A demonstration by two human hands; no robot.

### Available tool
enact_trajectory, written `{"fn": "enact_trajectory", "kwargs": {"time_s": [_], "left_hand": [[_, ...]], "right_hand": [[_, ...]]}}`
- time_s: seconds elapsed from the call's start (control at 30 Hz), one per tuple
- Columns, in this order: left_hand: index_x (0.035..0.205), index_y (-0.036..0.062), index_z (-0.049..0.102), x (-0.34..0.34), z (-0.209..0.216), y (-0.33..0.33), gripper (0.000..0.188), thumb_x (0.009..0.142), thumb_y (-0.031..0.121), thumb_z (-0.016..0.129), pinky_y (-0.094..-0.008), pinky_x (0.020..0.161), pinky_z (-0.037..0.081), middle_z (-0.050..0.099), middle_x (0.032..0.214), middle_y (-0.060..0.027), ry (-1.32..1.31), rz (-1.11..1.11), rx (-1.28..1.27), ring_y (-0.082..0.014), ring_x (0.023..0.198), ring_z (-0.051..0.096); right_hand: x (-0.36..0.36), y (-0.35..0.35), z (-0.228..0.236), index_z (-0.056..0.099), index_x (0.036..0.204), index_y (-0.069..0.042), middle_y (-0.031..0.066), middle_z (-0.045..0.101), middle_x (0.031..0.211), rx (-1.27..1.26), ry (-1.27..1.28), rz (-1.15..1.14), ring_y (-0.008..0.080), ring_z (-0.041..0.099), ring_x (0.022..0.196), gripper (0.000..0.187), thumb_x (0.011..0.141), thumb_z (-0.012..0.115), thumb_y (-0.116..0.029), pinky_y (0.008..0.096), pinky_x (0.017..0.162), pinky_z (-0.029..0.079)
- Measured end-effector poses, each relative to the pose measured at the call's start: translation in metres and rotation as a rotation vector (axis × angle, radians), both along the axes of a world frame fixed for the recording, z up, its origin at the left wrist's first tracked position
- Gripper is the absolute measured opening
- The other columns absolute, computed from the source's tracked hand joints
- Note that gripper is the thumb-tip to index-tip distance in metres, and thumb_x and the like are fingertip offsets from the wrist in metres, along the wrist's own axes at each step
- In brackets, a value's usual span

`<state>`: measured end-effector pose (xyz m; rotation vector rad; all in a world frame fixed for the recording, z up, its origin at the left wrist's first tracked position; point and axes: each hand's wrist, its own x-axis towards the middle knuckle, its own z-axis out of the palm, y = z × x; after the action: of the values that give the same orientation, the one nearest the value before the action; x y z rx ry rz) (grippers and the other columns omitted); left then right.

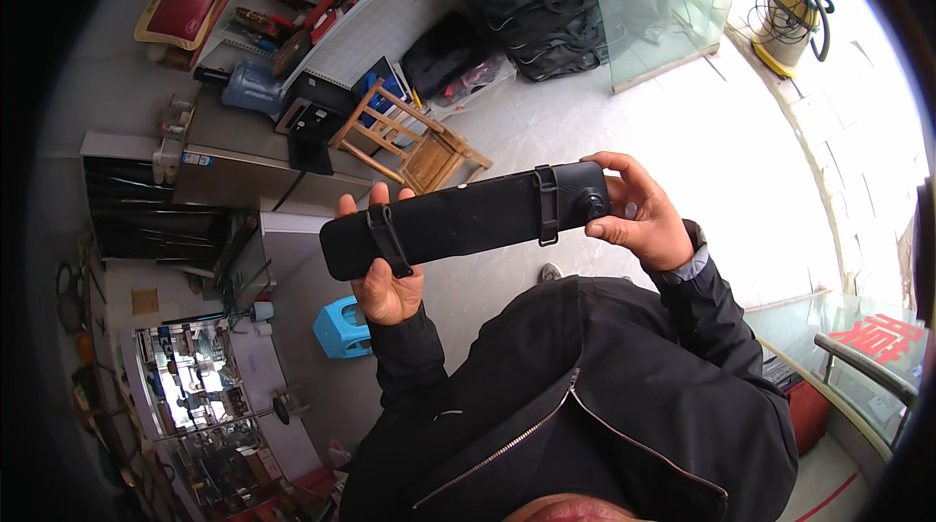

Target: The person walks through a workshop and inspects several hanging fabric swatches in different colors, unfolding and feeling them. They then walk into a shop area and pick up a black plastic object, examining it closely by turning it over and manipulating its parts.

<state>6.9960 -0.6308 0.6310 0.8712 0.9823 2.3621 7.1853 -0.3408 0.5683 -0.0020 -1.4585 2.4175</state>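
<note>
- Your left hand (387, 283) grips the long black mirror-shaped device (466, 219) at its 9 o'clock end; the fingers (377, 196) are curled over the top edge and the palm sits beneath, closed on the body just beside the left strap clip (388, 239).
- Your right hand (642, 213) pinches the 3 o'clock end, thumb below and fingers along the top, closed on the device beside the small round lens (594, 206).
- The device is held in the air in front of your chest, roughly level and tilted slightly up toward 2 o'clock, well above the tiled floor (682, 132); the right strap clip (546, 205) sits just inboard of the lens.
- To handle it well, keep both ends supported and your fingertips off the lens; whether the thumb already touches it is hard to tell at this size.
- Background: a wooden chair (414, 142) at 11 o'clock and a blue stool (341, 327) at 8 o'clock, both well apart from the device.
</note>
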Motion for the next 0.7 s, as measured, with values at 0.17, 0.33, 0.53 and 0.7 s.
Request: {"fn": "enact_trajectory", "kwargs": {"time_s": [0.17, 0.33, 0.53, 0.7], "left_hand": [[0.168, 0.0094, 0.026, 0.001, 0.002, 0.008, 0.074, 0.102, -0.001, 0.061, -0.0593, 0.123, 0.042, 0.037, 0.167, -0.0258, -0.064, 0.028, 0.013, -0.0441, 0.155, 0.035], [0.166, 0.0105, 0.029, 0.003, 0.004, 0.014, 0.070, 0.104, 0.004, 0.062, -0.0546, 0.119, 0.050, 0.042, 0.165, -0.0233, -0.102, 0.079, -0.045, -0.0375, 0.150, 0.046], [0.161, 0.0126, 0.040, 0.003, 0.000, 0.011, 0.056, 0.109, 0.011, 0.060, -0.0477, 0.116, 0.054, 0.055, 0.155, -0.0136, -0.141, 0.159, -0.099, -0.0256, 0.139, 0.059], [0.151, 0.0114, 0.053, 0.004, -0.002, 0.005, 0.041, 0.111, 0.015, 0.059, -0.0445, 0.116, 0.054, 0.064, 0.146, -0.0073, -0.177, 0.203, -0.154, -0.0230, 0.135, 0.063]], "right_hand": [[0.000, 0.000, 0.003, 0.042, 0.155, -0.002, 0.0134, 0.069, 0.131, 0.044, -0.045, 0.023, 0.0193, 0.066, 0.118, 0.080, 0.091, 0.088, -0.017, 0.0367, 0.107, 0.050], [0.003, -0.001, 0.008, 0.047, 0.154, -0.002, 0.0120, 0.068, 0.128, 0.008, -0.107, 0.034, 0.0190, 0.065, 0.115, 0.081, 0.092, 0.087, -0.034, 0.0354, 0.103, 0.051], [0.001, -0.009, 0.009, 0.049, 0.153, -0.002, 0.0124, 0.068, 0.126, 0.077, -0.095, -0.029, 0.0193, 0.065, 0.111, 0.076, 0.096, 0.083, -0.038, 0.0347, 0.098, 0.053], [0.003, -0.014, 0.010, 0.048, 0.154, -0.001, 0.0129, 0.067, 0.127, 0.109, -0.108, -0.046, 0.0198, 0.065, 0.111, 0.075, 0.097, 0.082, -0.038, 0.0350, 0.098, 0.053]]}}
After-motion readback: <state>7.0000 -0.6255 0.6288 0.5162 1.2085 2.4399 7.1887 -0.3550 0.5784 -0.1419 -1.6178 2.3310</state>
